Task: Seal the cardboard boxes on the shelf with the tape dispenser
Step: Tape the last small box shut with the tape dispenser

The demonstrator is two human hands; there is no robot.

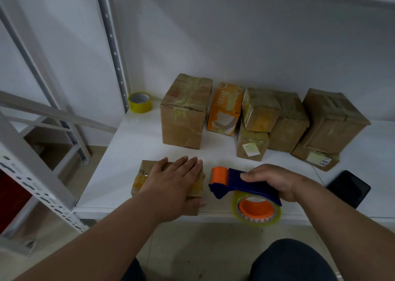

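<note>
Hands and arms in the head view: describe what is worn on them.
Nothing is worn that shows: the left hand and right hand are bare, no gloves, rings or watch visible. Both forearms are uncovered to the frame's edge, no sleeves in view.

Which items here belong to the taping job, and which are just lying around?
Job: blue-and-orange tape dispenser in right hand; small flat cardboard box under left hand; brown cardboard boxes behind.
Lying about: yellow tape roll; black phone; orange carton.

Boxes [183, 118]: matt brown cardboard, glossy tape strips. Dispenser [241, 184]: smooth plastic. Shelf [128, 152]: glossy white, probably painted metal.
</note>
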